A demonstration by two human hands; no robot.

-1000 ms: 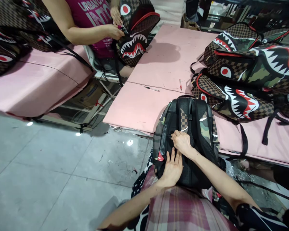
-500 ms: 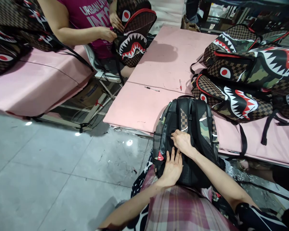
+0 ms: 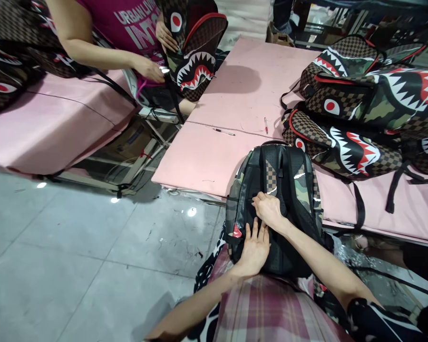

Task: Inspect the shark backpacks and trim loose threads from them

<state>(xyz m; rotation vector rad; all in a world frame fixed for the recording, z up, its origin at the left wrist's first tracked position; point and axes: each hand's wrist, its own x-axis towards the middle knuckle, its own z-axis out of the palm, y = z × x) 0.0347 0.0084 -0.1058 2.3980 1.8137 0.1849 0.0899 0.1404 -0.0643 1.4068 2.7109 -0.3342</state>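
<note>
A backpack (image 3: 303, 190) with camouflage and checkered panels leans on the table edge in front of me, its black padded back and shoulder straps facing up. My left hand (image 3: 255, 249) lies flat on the lower back panel, fingers stretched out. Just above it, my right hand (image 3: 267, 209) is closed, thumb and fingers pinched together against the panel beside a strap. Whatever is in that pinch is too small or hidden to name. The backpack's lower end rests by my plaid apron (image 3: 260, 308).
The pink-covered table (image 3: 189, 164) holds a black pen (image 3: 224, 132), a red pen (image 3: 266, 125) and several shark-mouth backpacks (image 3: 356, 149) on the right. Across it, a person in a magenta shirt (image 3: 128, 28) handles another backpack (image 3: 196, 61). Grey tiled floor (image 3: 74, 256) lies at left.
The other person's hand has drawn back from their backpack, to the left and down, with something small and shiny at the fingers. My hands stay in nearly the same place.
</note>
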